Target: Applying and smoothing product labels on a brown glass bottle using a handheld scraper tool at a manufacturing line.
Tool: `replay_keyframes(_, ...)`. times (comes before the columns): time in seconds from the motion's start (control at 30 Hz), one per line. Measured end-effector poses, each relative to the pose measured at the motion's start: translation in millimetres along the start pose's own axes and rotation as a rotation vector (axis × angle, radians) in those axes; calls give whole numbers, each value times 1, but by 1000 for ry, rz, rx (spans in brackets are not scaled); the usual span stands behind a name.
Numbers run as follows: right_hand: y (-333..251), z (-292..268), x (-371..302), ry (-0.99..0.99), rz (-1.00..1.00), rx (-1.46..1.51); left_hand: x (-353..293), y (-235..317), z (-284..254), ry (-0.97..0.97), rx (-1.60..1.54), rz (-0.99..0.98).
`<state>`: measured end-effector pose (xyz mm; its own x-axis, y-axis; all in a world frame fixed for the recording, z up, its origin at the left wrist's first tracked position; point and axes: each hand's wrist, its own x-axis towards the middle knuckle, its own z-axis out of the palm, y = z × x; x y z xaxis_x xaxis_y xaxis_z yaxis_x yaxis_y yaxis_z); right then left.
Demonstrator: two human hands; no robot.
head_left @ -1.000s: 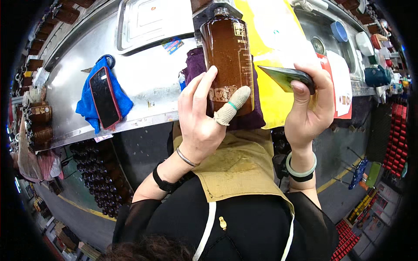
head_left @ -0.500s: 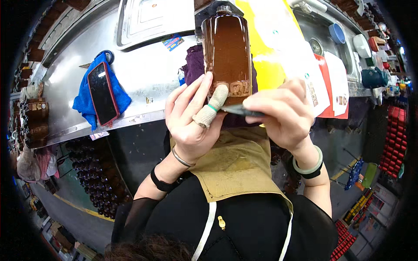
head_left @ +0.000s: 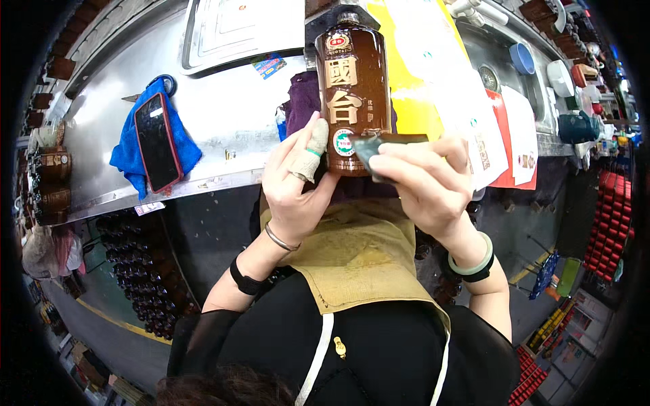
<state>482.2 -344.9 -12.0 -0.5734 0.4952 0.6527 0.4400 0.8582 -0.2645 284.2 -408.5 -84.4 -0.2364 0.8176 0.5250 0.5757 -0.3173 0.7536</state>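
A brown glass bottle (head_left: 371, 74) with large gold lettering and a small round label lies with its neck away from me on a dark purple cloth (head_left: 302, 101). My left hand (head_left: 291, 193) is closed on the bottle's lower left side, thumb near the base. One of its fingers wears a knitted finger cover (head_left: 311, 152) with a green band. Between thumb and fingers, my right hand (head_left: 430, 186) pinches a thin, dark, flat scraper-like piece (head_left: 380, 150). That piece is over the bottle's lower right corner, beside the round label; whether it touches the glass I cannot tell.
To the left, a phone (head_left: 158, 145) lies on a blue cloth (head_left: 124, 155), with scissors (head_left: 161, 86) behind it. A white tray (head_left: 244, 34) stands at the back. Yellow and white sheets (head_left: 406, 88) and a red sheet (head_left: 501, 135) lie to the right, before a sink (head_left: 501, 54).
The bottle has turned, so its gold-lettered face is up instead of a plain side with a raised band. The dark piece has tilted from edge-on to show its flat face.
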Motion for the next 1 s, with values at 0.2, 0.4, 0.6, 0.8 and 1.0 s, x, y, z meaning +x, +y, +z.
replay_keyframes(0.2, 1, -14, 21, -50, -23, -12, 8, 9, -13, -48, 92, 174)
replay_keyframes(0.4, -7, -6, 2, -62, -15, 59, -1, -4, -2, -27, -28, 7)
replay_keyframes(0.6, 9, -12, 16, 16, -35, -78, 10, 6, -12, -67, 67, 134)
replay_keyframes(0.8, -13, -14, 4, -174, -148, 80, 1, 0, -4, -68, 34, -12)
replay_keyframes(1.0, 5, -3, 2, -16, -14, -36, 13, 15, -16, -86, 62, 91)
